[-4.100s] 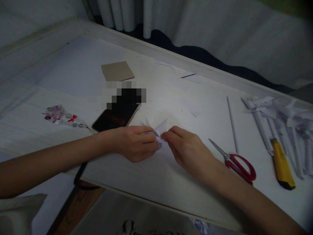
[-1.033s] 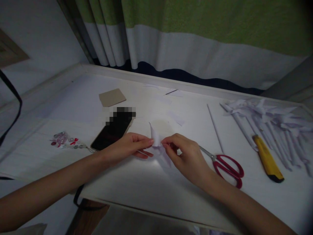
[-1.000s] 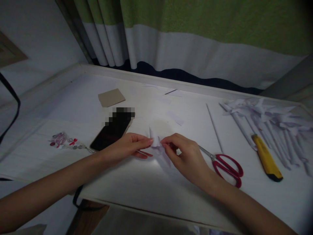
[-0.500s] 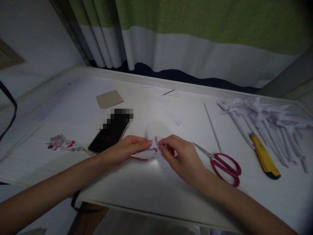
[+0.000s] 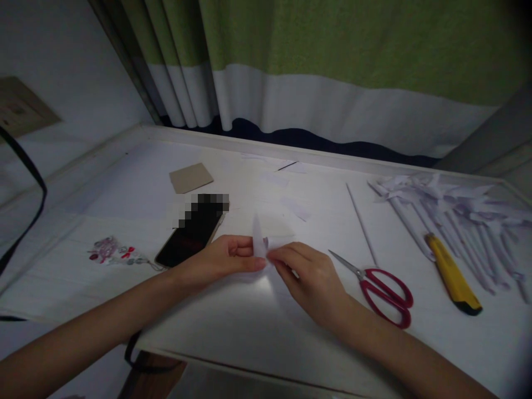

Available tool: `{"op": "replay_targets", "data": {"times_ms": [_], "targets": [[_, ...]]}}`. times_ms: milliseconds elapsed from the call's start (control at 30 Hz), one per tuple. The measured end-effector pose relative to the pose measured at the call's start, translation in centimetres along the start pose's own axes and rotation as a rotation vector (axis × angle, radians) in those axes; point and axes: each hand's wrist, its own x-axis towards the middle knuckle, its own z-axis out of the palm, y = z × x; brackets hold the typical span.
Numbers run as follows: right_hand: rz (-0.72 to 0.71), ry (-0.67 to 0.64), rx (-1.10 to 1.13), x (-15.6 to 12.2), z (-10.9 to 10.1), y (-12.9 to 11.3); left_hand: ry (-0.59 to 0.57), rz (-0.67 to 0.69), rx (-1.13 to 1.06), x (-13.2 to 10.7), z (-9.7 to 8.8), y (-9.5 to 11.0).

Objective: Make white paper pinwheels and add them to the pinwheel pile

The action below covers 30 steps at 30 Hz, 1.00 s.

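Note:
A folded piece of white paper (image 5: 258,235) is held between my two hands above the white tabletop, one pointed flap standing up and another reaching right. My left hand (image 5: 235,257) pinches it from the left, thumb in front. From the right, my right hand (image 5: 307,274) pinches the paper near its middle with thumb and fingertips. Just right of that hand lie red-handled scissors (image 5: 384,293), blades pointing up and left. A black phone (image 5: 189,235) rests beside my left hand, with a beaded charm strap (image 5: 114,252) attached.
On the right, several paper pinwheels (image 5: 461,205) on rolled paper sticks lie in a pile, a yellow utility knife (image 5: 453,277) against them. A thin white stick (image 5: 361,224), paper scraps (image 5: 296,209) and a cardboard piece (image 5: 191,177) lie farther back. A curtain (image 5: 332,100) hangs behind.
The paper has turned in my hands: its flap now stands taller and a second one spreads right. My left thumb has shifted down. The whole view has tilted slightly upward.

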Motion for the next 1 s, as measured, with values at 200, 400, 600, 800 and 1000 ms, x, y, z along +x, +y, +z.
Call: {"op": "replay_targets", "data": {"times_ms": [200, 400, 600, 800, 1000], "targets": [[-0.020, 0.057, -0.016, 0.0, -0.3, -0.1, 0.037, 0.169, 0.217, 0.7, 0.6, 0.2], [0.001, 0.169, -0.114, 0.6, -1.6, -0.8, 0.199, 0.177, 0.383, 1.3, 1.3, 1.3], [0.008, 0.186, -0.111, 0.7, -3.9, -1.0, 0.187, 0.194, 0.373, 2.4, 1.8, 2.7], [0.053, 0.220, 0.026, -0.6, -7.6, -0.9, 0.306, 0.215, 0.304, 3.3, 2.4, 4.5], [0.513, 0.306, -0.287, 1.7, -12.2, 8.1, 0.431, 0.385, 0.320, 4.0, 4.9, 9.0]]}}
